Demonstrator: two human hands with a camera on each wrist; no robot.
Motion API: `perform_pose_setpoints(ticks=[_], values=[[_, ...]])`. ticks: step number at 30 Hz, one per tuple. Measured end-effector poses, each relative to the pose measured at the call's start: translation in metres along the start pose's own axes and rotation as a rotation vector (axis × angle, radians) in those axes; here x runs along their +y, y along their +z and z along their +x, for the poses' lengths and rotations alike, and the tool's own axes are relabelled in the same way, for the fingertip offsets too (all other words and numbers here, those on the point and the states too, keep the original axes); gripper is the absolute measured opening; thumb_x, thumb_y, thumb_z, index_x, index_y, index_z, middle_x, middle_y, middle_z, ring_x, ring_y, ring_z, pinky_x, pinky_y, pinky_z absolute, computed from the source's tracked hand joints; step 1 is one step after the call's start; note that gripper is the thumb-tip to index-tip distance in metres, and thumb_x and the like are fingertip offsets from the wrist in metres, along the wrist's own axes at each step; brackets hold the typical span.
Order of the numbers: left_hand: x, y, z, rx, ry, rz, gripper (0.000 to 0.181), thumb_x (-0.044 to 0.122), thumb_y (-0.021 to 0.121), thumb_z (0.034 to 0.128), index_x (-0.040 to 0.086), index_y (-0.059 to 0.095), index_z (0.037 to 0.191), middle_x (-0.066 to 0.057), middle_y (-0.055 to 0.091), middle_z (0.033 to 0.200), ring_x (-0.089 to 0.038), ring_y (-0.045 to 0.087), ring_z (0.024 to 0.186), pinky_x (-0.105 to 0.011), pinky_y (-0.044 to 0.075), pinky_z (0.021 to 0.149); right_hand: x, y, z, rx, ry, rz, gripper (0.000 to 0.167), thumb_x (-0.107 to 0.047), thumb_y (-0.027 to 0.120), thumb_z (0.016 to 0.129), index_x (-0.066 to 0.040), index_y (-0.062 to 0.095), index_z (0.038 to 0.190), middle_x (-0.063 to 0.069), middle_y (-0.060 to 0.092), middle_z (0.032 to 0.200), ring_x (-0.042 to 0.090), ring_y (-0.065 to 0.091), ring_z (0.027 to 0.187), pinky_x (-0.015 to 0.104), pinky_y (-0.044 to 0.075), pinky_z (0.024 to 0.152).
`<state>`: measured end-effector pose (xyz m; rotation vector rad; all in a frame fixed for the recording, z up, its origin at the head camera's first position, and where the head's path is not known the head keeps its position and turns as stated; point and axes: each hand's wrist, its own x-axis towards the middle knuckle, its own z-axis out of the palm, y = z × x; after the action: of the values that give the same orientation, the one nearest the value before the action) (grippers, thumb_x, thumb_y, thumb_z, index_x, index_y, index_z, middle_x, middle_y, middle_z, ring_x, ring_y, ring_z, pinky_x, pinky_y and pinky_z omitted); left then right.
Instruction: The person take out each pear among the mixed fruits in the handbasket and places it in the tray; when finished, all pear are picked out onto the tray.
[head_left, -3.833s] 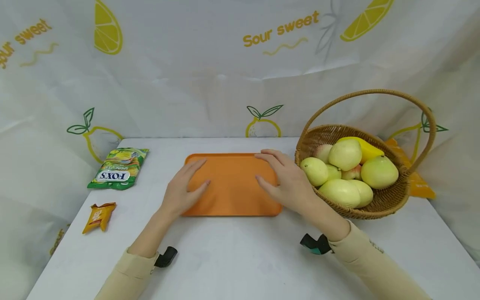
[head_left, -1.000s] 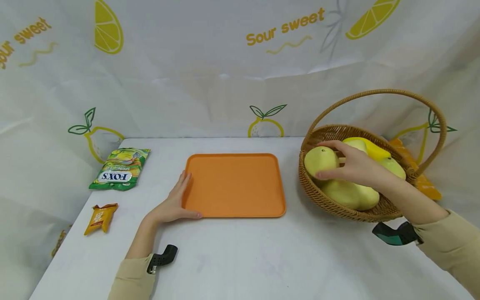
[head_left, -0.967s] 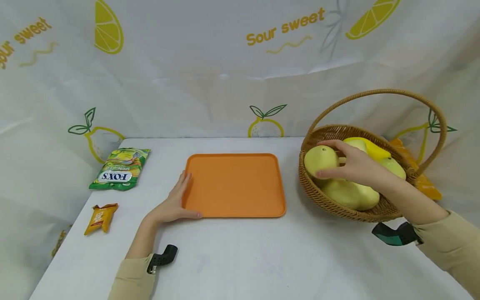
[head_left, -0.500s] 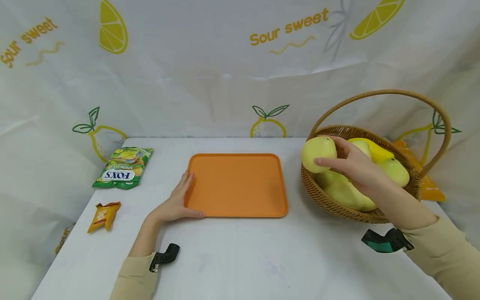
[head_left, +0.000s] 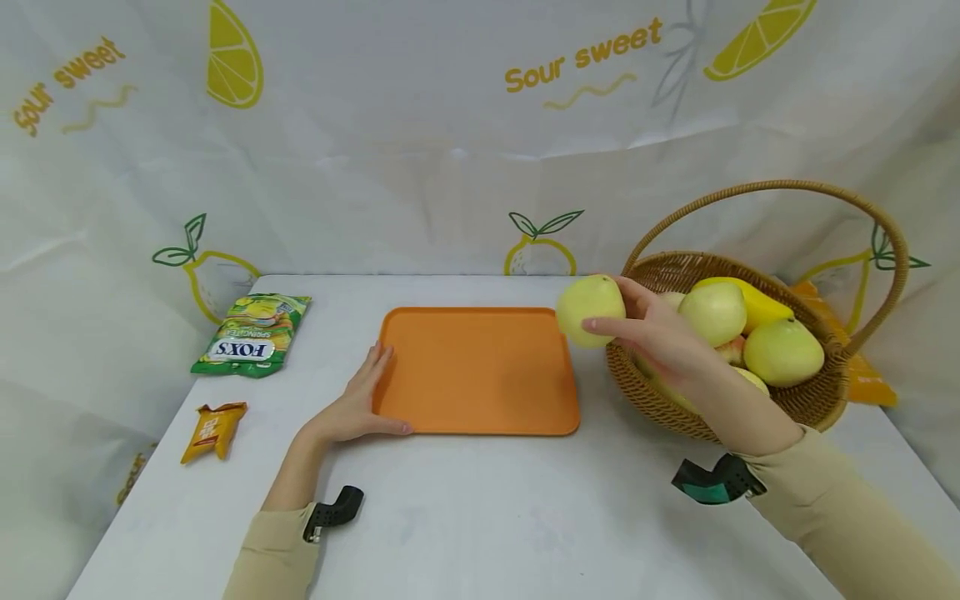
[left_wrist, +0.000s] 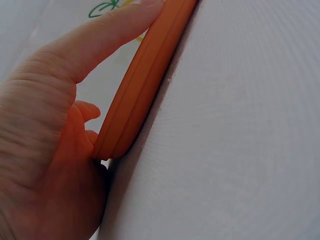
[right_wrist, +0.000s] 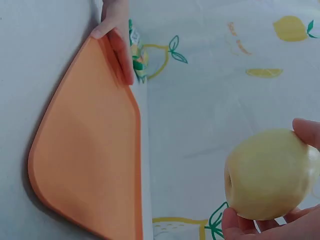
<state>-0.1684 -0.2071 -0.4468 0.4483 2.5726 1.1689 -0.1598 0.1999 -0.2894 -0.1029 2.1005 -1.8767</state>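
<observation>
A pale yellow-green round fruit (head_left: pixel 589 310) is pinched between the thumb and fingers of my right hand (head_left: pixel 670 340), above the tray's upper right corner. The right wrist view shows the same fruit (right_wrist: pixel 267 174) off the table, with fingertips around its side. My left hand (head_left: pixel 352 410) rests at the left edge of the orange tray (head_left: pixel 476 375), fingers along the side and thumb at the near corner. In the left wrist view the thumb touches the tray's rim (left_wrist: pixel 145 75); the palm is beside the corner.
A wicker basket (head_left: pixel 652 414) with a tall handle stands at the right, holding several pale fruits and a yellow one (head_left: pixel 757 306). An orange packet (head_left: pixel 870 379) lies behind it. At the left are a green FOX'S bag (head_left: pixel 253 335) and a small orange-brown packet (head_left: pixel 213 432).
My right hand has lifted the pale fruit out of the basket and carried it left to the tray's right side. From hovering at first, my left hand has come down to the tray's left edge.
</observation>
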Motion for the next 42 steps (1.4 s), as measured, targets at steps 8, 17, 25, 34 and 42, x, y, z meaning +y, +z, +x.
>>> perform_pose_setpoints(ticks=[8, 17, 25, 34, 42], values=[[0.0, 0.001, 0.0, 0.001, 0.001, -0.005, 0.127, 0.046, 0.087, 0.068, 0.017, 0.003, 0.158, -0.009, -0.014, 0.162, -0.034, -0.009, 0.147, -0.064, 0.006, 0.112, 0.01, 0.027, 0.019, -0.047, -0.055, 0.044, 0.072, -0.009, 0.067, 0.091, -0.009, 0.029, 0.151, 0.008, 0.049, 0.132, 0.019, 0.05, 0.115, 0.026, 0.043, 0.096], [0.002, 0.002, 0.002, -0.002, -0.001, 0.003, 0.127, 0.045, 0.088, 0.0674, 0.017, 0.003, 0.158, -0.008, -0.015, 0.162, -0.033, -0.008, 0.148, -0.064, 0.007, 0.112, 0.033, 0.046, 0.045, -0.036, -0.025, 0.048, 0.074, -0.01, 0.069, 0.089, -0.011, 0.029, 0.152, 0.011, 0.048, 0.136, 0.023, 0.049, 0.116, 0.033, 0.039, 0.1], [0.004, 0.001, 0.001, -0.006, 0.002, -0.002, 0.125, 0.044, 0.087, 0.0693, 0.017, 0.003, 0.158, -0.009, -0.015, 0.162, -0.035, -0.008, 0.147, -0.066, 0.007, 0.111, 0.052, 0.057, 0.063, 0.03, 0.036, 0.03, 0.083, -0.013, 0.073, 0.086, -0.01, 0.025, 0.154, 0.013, 0.037, 0.149, 0.029, 0.039, 0.129, 0.042, 0.032, 0.109], [0.004, -0.001, -0.001, 0.0, -0.003, -0.006, 0.126, 0.043, 0.087, 0.0689, 0.015, 0.002, 0.158, -0.01, -0.014, 0.162, -0.035, -0.008, 0.147, -0.065, 0.006, 0.111, 0.068, 0.077, 0.079, 0.063, 0.063, -0.027, 0.085, -0.022, 0.078, 0.083, -0.014, 0.029, 0.153, 0.01, 0.038, 0.147, 0.029, 0.038, 0.131, 0.047, 0.028, 0.111], [0.003, -0.001, 0.0, 0.007, 0.009, -0.025, 0.129, 0.042, 0.087, 0.0688, 0.014, -0.001, 0.158, -0.007, -0.016, 0.162, -0.034, -0.009, 0.147, -0.065, 0.005, 0.111, 0.083, 0.096, 0.096, 0.088, 0.017, -0.093, 0.082, -0.024, 0.08, 0.081, -0.013, 0.035, 0.149, 0.01, 0.044, 0.142, 0.029, 0.043, 0.124, 0.045, 0.038, 0.103]])
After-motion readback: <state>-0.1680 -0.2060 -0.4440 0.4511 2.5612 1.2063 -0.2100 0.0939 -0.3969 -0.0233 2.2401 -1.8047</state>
